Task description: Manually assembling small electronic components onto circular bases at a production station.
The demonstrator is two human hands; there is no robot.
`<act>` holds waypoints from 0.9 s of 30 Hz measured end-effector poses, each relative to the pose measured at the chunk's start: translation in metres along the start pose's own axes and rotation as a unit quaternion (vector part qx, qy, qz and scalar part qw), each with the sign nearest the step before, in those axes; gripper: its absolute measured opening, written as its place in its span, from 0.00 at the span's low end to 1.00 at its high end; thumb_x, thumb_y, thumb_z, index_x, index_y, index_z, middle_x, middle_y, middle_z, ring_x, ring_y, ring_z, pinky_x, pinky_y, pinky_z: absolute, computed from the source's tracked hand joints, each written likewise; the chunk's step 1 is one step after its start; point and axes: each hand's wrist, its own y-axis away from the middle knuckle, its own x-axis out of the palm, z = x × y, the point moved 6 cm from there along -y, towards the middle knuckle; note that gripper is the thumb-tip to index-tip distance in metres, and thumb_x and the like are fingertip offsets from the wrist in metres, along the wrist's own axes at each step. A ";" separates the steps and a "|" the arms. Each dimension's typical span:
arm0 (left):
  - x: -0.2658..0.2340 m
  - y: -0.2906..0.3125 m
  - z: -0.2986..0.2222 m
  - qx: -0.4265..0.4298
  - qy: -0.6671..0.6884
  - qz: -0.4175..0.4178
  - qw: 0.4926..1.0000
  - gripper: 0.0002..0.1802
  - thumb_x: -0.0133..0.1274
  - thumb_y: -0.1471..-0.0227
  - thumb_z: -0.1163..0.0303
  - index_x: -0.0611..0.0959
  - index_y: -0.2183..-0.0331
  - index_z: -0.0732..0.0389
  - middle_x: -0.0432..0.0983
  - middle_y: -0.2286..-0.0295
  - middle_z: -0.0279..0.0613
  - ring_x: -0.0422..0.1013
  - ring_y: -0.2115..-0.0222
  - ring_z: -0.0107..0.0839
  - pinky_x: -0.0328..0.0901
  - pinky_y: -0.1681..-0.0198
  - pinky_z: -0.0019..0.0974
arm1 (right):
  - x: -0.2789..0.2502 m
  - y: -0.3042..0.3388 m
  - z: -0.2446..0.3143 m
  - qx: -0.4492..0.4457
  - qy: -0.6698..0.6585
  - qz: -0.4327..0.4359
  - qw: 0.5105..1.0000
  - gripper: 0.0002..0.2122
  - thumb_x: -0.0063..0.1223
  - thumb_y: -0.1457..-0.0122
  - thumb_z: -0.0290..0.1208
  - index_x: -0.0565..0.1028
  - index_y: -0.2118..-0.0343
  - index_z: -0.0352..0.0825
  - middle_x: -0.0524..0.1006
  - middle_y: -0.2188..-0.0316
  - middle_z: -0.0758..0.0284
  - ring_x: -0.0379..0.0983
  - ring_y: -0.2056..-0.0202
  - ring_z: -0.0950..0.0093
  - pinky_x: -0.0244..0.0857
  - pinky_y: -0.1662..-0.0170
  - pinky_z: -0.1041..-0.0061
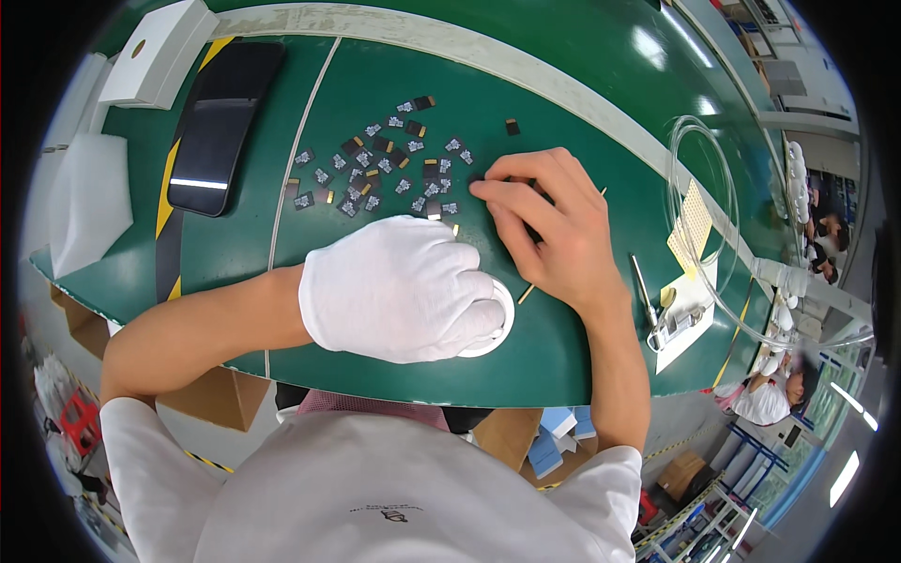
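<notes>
Small black memory cards (365, 159) with pale print or gold contacts lie scattered across the green tabletop. My left hand (399, 289), in a white glove, hovers over a round white dish (508, 324) with its fingers curled together; whatever lies beneath the fingertips is hidden. My bare right hand (556, 220) bends its fingers toward the thumb, and the fingertips hold a dark memory card (476, 181) at the right edge of the group. A thin wooden stick (526, 294) passes under this hand, and its other end shows past the knuckles. One card (511, 127) lies apart, farther off.
A black phone-like slab (225, 127) and a white box (158, 54) lie at the left, near white foam (92, 202). On the right are a coiled clear tube (674, 178), a metal tool (678, 324) on paper, and a yellow dotted sheet (692, 225). Cardboard boxes (221, 399) stand below the table.
</notes>
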 end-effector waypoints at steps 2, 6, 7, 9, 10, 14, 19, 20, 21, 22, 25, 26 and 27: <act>-0.003 -0.001 0.000 0.005 -0.001 0.002 1.000 0.11 0.61 0.66 0.68 0.82 0.72 0.53 0.64 0.80 0.29 0.61 0.81 0.30 0.57 0.79 0.34 | -0.002 0.000 -0.002 0.005 -0.008 0.001 1.000 0.11 0.63 0.54 0.17 0.81 0.66 0.36 0.78 0.65 0.67 0.72 0.68 0.69 0.66 0.65 0.72; -0.005 -0.003 0.001 0.004 0.000 0.024 1.000 0.09 0.61 0.63 0.69 0.81 0.73 0.53 0.65 0.81 0.31 0.61 0.82 0.31 0.57 0.80 0.34 | -0.003 0.001 -0.007 0.031 -0.026 -0.002 0.999 0.11 0.64 0.54 0.16 0.80 0.66 0.35 0.78 0.65 0.67 0.72 0.67 0.68 0.67 0.65 0.72; -0.006 -0.003 0.001 -0.003 0.009 0.021 1.000 0.08 0.61 0.62 0.69 0.81 0.74 0.53 0.65 0.81 0.32 0.62 0.83 0.31 0.57 0.80 0.35 | -0.003 0.002 -0.008 0.031 -0.025 -0.002 0.999 0.11 0.64 0.54 0.16 0.80 0.66 0.35 0.78 0.65 0.67 0.72 0.67 0.68 0.67 0.65 0.72; -0.005 -0.004 0.001 -0.006 0.011 0.021 1.000 0.07 0.61 0.61 0.69 0.81 0.73 0.53 0.65 0.82 0.32 0.62 0.83 0.32 0.57 0.80 0.35 | -0.003 0.002 -0.007 0.019 -0.018 -0.001 1.000 0.11 0.64 0.53 0.16 0.80 0.66 0.35 0.77 0.65 0.67 0.72 0.67 0.68 0.66 0.65 0.72; -0.004 -0.004 0.002 -0.010 0.012 0.022 1.000 0.07 0.61 0.60 0.69 0.81 0.73 0.53 0.65 0.82 0.32 0.62 0.83 0.32 0.57 0.80 0.35 | -0.003 0.002 -0.006 0.019 -0.017 -0.001 1.000 0.11 0.64 0.53 0.16 0.80 0.66 0.35 0.77 0.65 0.67 0.72 0.67 0.68 0.66 0.65 0.72; -0.004 -0.004 0.003 -0.016 0.026 0.004 1.000 0.06 0.61 0.58 0.68 0.82 0.73 0.52 0.65 0.83 0.32 0.62 0.83 0.33 0.58 0.80 0.35 | -0.002 0.002 -0.007 0.031 -0.009 0.013 0.999 0.11 0.64 0.53 0.17 0.81 0.65 0.35 0.76 0.64 0.68 0.72 0.66 0.68 0.66 0.65 0.72; -0.003 -0.006 0.002 -0.018 0.019 0.024 0.999 0.07 0.62 0.60 0.68 0.82 0.73 0.52 0.67 0.82 0.32 0.62 0.83 0.33 0.58 0.79 0.35 | -0.002 0.002 -0.011 0.039 -0.022 0.002 0.999 0.11 0.65 0.52 0.18 0.80 0.65 0.35 0.77 0.63 0.68 0.72 0.65 0.68 0.67 0.65 0.71; -0.003 -0.005 0.002 -0.015 0.020 0.023 0.999 0.07 0.62 0.60 0.68 0.82 0.73 0.52 0.67 0.82 0.32 0.62 0.83 0.33 0.58 0.79 0.35 | -0.002 0.002 -0.011 0.043 -0.030 0.001 0.999 0.11 0.65 0.51 0.18 0.79 0.64 0.34 0.77 0.63 0.67 0.72 0.65 0.67 0.67 0.65 0.71; -0.002 -0.005 0.002 -0.013 0.014 0.029 0.999 0.07 0.62 0.60 0.68 0.81 0.73 0.52 0.67 0.82 0.32 0.62 0.83 0.33 0.57 0.79 0.35 | -0.003 0.002 -0.012 0.047 -0.039 0.000 0.998 0.11 0.64 0.51 0.18 0.78 0.64 0.34 0.77 0.63 0.67 0.72 0.64 0.67 0.67 0.64 0.71; -0.001 -0.005 0.002 -0.010 0.009 0.035 0.999 0.07 0.62 0.60 0.68 0.81 0.73 0.52 0.67 0.82 0.32 0.61 0.83 0.33 0.57 0.79 0.35 | -0.004 0.003 -0.012 0.048 -0.036 0.000 0.998 0.11 0.64 0.51 0.18 0.78 0.64 0.34 0.77 0.63 0.67 0.72 0.64 0.67 0.67 0.64 0.71; -0.003 -0.005 0.002 -0.015 0.018 0.032 0.999 0.07 0.62 0.60 0.68 0.81 0.72 0.51 0.67 0.82 0.32 0.61 0.83 0.33 0.57 0.79 0.35 | -0.002 0.006 -0.014 0.056 -0.056 0.012 0.997 0.10 0.61 0.49 0.16 0.76 0.64 0.33 0.78 0.63 0.65 0.72 0.64 0.67 0.68 0.63 0.72; -0.003 -0.005 0.002 -0.014 0.019 0.031 0.999 0.07 0.62 0.60 0.68 0.81 0.72 0.51 0.67 0.82 0.32 0.61 0.83 0.33 0.57 0.79 0.35 | -0.001 0.009 -0.017 0.091 -0.089 0.004 0.992 0.09 0.60 0.47 0.15 0.76 0.64 0.33 0.78 0.64 0.65 0.72 0.64 0.68 0.68 0.64 0.73; -0.003 -0.005 0.002 -0.016 0.021 0.033 0.999 0.08 0.62 0.60 0.68 0.81 0.72 0.51 0.68 0.82 0.31 0.61 0.83 0.33 0.57 0.79 0.35 | 0.000 0.011 -0.021 0.125 -0.122 -0.003 0.985 0.09 0.58 0.46 0.14 0.75 0.64 0.33 0.78 0.64 0.65 0.73 0.64 0.69 0.68 0.64 0.73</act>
